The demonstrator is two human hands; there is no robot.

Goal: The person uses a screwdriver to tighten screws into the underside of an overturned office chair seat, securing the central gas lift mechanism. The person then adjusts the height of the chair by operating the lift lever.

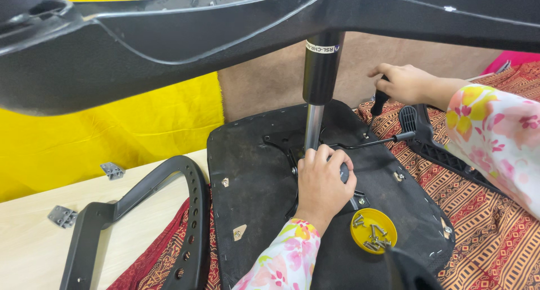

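Left hand (323, 183) clenches the black metal seat mechanism (292, 149); right hand (402, 83) grips the black-handled screwdriver (376, 111), best held upright.

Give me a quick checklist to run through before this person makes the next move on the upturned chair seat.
1. Left hand steadying the mechanism at the foot of the gas cylinder: ok.
2. Right hand gripping the screwdriver: ok.
3. Screwdriver tip seated in a screw: cannot tell, too small.
4. Spare screws within reach in the yellow lid: ok.
5. Seat underside lying flat on the patterned cloth: ok.
6. Cylinder fully seated: cannot tell.
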